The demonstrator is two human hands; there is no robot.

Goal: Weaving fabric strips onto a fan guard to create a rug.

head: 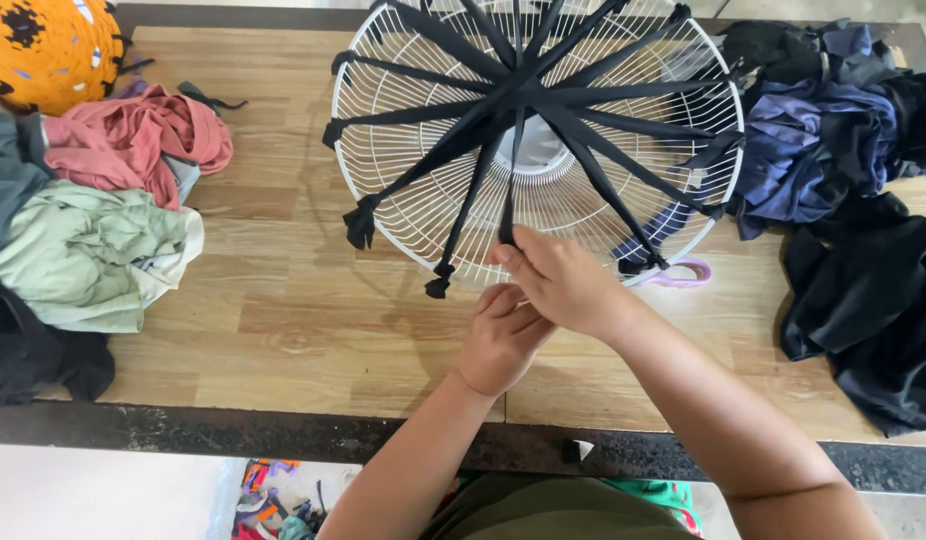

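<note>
Both hands pinch a black fabric strip over the wooden table

a heap of pink cloth and pale green cloth lies at the left of the wooden table, below an orange and black woven ball. dark blue cloth and black cloth pile up at the right, with lilac scissors handles nearby.
</note>
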